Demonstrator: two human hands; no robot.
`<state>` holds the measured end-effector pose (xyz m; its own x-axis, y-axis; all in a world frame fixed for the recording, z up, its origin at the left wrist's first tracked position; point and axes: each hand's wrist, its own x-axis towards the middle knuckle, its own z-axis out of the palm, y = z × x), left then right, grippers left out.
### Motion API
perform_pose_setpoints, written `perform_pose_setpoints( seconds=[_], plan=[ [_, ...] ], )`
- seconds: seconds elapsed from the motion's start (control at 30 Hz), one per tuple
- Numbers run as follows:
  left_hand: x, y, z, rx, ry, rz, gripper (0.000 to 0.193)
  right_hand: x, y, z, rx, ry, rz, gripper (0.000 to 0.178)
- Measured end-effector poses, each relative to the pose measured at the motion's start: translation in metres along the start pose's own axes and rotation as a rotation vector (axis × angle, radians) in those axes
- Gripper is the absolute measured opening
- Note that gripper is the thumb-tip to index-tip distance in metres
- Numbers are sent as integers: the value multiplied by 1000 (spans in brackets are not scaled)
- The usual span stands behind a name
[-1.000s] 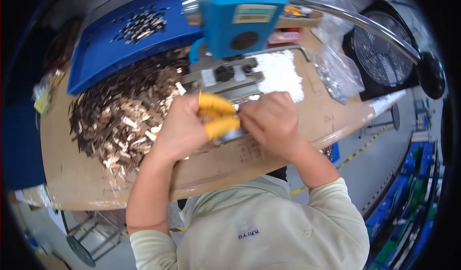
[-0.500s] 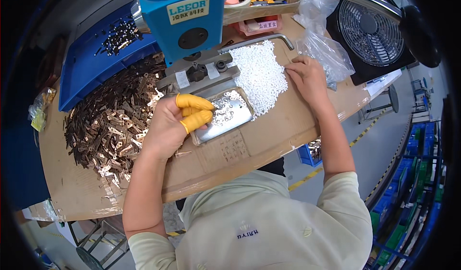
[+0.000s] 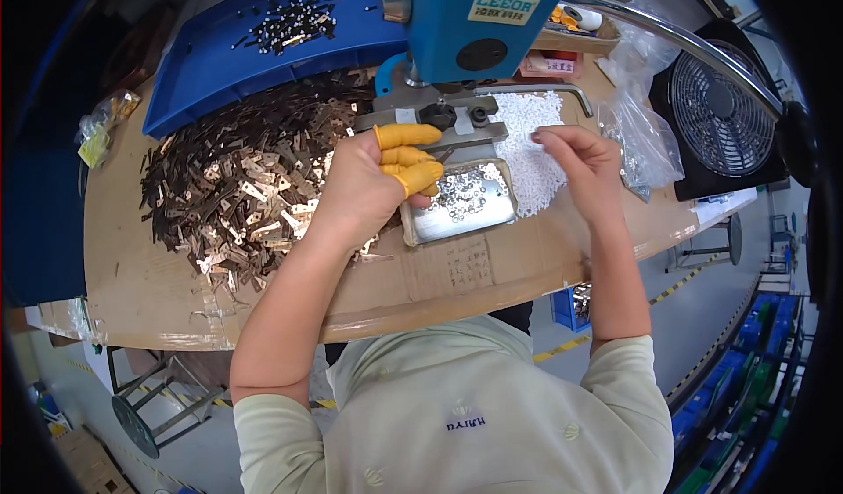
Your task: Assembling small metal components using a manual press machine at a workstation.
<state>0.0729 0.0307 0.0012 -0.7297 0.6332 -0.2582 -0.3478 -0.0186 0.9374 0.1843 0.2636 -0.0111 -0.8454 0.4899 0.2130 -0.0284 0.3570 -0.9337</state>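
Note:
My left hand [image 3: 364, 182] wears yellow finger cots [image 3: 411, 176]. Its closed fingers grip a small dark metal strip [image 3: 446, 155], whose tip pokes out at the tray's far left corner, just before the steel fixture [image 3: 479, 136] of a blue press [image 3: 479, 33]. In the shallow metal tray [image 3: 465, 224] lie many small shiny rings [image 3: 470, 191]. My bare right hand [image 3: 590, 167] is closed in a pinch over the heap of small white pieces [image 3: 534, 178]; what its fingertips hold, if anything, is too small to make out.
Left of the tray spreads a big heap of flat metal strips [image 3: 255, 187]. Behind it a blue bin [image 3: 198, 77] holds small black-and-white parts. A hex key [image 3: 536, 87], clear plastic bags [image 3: 641, 143] and a black fan [image 3: 720, 99] occupy the right side.
The whole view has shifted. Against the tray, my left hand has moved from above the rings toward the fixture. My right hand has gone from the white heap's right edge to over it.

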Motion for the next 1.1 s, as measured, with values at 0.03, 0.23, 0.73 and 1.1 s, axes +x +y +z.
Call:
perform_pose_setpoints(
  seconds=[0.03,0.23,0.73,1.1],
  plan=[
    [-1,0,1,-1,10,4,32,-2,-11,17,73,-39,-24,9],
    [-3,2,3,17,17,48,45,-11,-32,67,-122,-128,-283,7],
    [39,25,-6,32,-22,89,47,-14,-46,42,-208,77,-477,11],
    [52,30,-10,-144,18,134,48,-10,-125,-55,466,96,-690,62]
  ],
)
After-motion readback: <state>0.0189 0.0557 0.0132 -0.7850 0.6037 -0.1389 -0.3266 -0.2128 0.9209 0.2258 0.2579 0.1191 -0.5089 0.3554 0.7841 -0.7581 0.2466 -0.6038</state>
